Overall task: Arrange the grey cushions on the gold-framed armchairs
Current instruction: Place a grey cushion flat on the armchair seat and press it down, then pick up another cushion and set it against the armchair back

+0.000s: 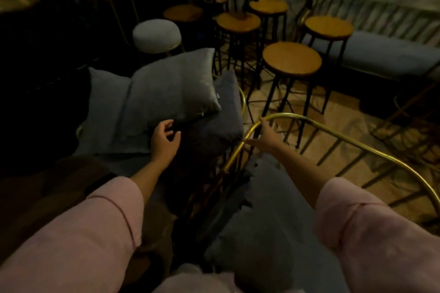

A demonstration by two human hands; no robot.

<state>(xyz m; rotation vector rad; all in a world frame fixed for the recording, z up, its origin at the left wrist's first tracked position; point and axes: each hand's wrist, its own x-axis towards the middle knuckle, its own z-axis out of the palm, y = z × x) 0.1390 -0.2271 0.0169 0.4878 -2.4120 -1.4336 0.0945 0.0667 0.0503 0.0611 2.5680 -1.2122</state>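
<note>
A person in pink sleeves [102,228] reaches with both bare hands over a pair of gold-framed armchairs in a dim room. The left hand [165,139] hovers palm-down with its fingers loosely curled and parted, empty, just beside the lower edge of a light grey cushion [173,85] that lies tilted on top of a darker grey cushion [214,123] on the left armchair; whether the fingertips touch the fabric cannot be told. Another grey cushion [107,104] lies beside these, further left on the same seat. The right hand [263,137] stretches out to the curved gold frame [309,121] of the nearer armchair, thumb and forefinger spread apart against the tube where it bends; the grip itself is too dark and blurred to judge. A grey cushion [269,216] rests on that chair's seat beneath the right forearm. Beyond the chairs stand several round wooden stools [291,58] on black legs, and a white padded stool [157,34] sits to their left, with a grey bench [385,52] against the far wall
</note>
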